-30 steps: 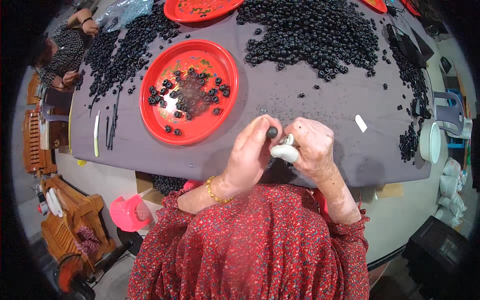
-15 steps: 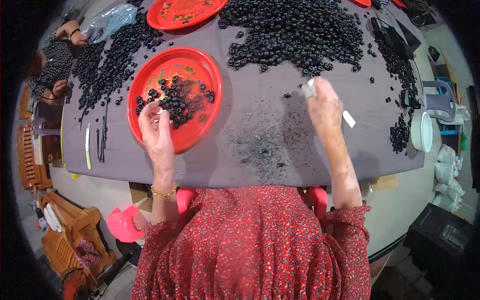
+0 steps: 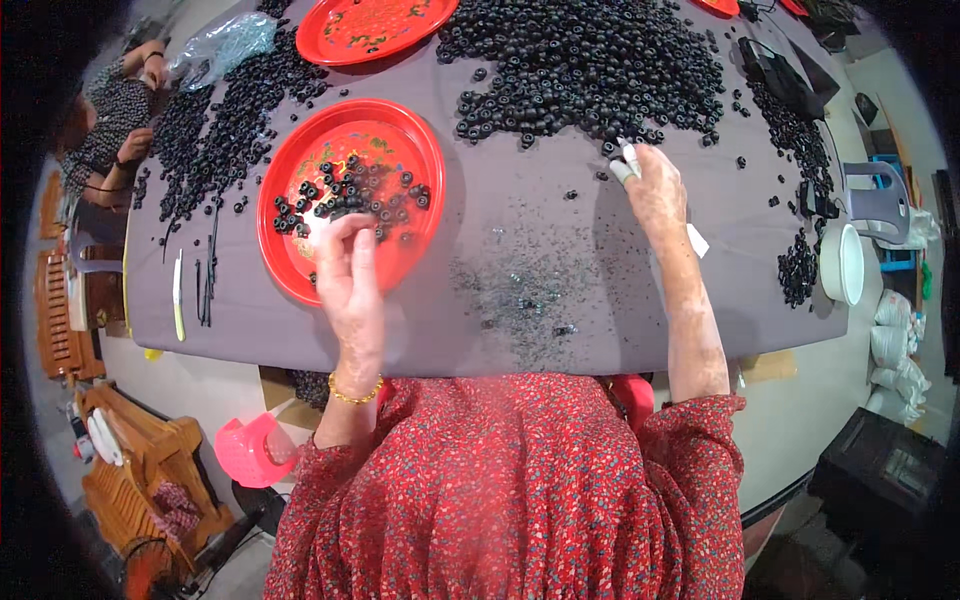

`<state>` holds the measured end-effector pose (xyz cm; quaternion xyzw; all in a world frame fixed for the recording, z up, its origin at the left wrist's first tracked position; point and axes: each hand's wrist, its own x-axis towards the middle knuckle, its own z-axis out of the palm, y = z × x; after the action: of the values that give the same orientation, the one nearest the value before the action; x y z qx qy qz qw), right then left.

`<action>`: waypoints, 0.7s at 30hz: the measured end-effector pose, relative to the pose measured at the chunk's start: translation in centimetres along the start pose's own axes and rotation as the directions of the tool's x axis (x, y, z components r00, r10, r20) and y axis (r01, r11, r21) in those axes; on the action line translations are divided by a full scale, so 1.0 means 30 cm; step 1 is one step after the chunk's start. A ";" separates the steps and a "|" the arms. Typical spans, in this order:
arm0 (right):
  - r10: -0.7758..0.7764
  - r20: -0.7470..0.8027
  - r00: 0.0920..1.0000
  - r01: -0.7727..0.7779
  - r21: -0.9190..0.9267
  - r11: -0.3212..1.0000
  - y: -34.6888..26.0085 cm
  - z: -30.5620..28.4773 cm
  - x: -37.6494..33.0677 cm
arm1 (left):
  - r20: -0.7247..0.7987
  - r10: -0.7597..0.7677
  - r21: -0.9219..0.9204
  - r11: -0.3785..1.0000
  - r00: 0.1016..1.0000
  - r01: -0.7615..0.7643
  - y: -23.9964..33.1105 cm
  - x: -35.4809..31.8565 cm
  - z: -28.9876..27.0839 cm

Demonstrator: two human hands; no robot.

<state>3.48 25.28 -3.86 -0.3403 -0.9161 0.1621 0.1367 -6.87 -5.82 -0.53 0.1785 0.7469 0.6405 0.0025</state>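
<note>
Black bead heap [image 3: 590, 70] lies just beyond right hand [image 3: 657, 190], nearer of the 2, fingers bunched; left hand [image 3: 350, 268] loosely curled over red tray [image 3: 283, 255]; can't tell if either holds anything.

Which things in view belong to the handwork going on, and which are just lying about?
Apparently in use:
round red patterned tray, under the left hand;
large heap of small round black pieces, beside the right hand;
white finger coverings on the right hand.

Apparently just lying about:
slim white tool with pale green handle;
flat white strip;
round pale plastic tub.
</note>
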 end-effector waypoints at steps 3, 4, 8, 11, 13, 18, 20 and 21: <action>-0.063 -0.064 0.996 0.070 0.116 0.991 -0.016 -0.006 -0.053 | 0.200 -0.018 0.015 1.000 0.980 0.015 0.012 -0.015 0.052; -0.111 -0.075 0.991 0.121 0.153 0.981 -0.049 -0.032 -0.079 | 0.252 0.002 0.026 1.000 0.968 -0.009 0.021 -0.022 0.071; -0.273 -0.089 0.958 0.287 0.355 0.890 -0.231 -0.153 -0.203 | 0.465 0.035 0.003 0.999 0.885 -0.041 0.077 -0.052 0.166; -0.367 -0.003 0.930 0.340 0.382 0.859 -0.316 -0.221 -0.267 | 0.540 0.064 0.004 0.997 0.840 -0.078 0.102 -0.060 0.211; -0.399 0.042 0.916 0.335 0.465 0.820 -0.338 -0.245 -0.291 | 0.589 0.002 0.053 0.998 0.808 -0.041 0.133 -0.053 0.210; -0.408 0.092 0.909 0.325 0.459 0.827 -0.370 -0.250 -0.303 | 0.644 -0.218 -0.161 0.899 0.734 0.408 0.136 -0.056 0.212; -0.396 0.056 0.917 0.309 0.529 0.790 -0.373 -0.220 -0.301 | 0.677 -0.280 -0.198 0.822 0.681 0.534 0.127 -0.057 0.206; -0.400 0.057 0.915 0.311 0.533 0.787 -0.380 -0.221 -0.303 | 0.701 -0.287 -0.355 0.652 0.652 0.669 0.110 -0.065 0.209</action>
<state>5.91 12.39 5.37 -0.0975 -0.8950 0.3993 0.1734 -2.72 0.02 1.06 0.1409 0.4896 0.7225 0.4674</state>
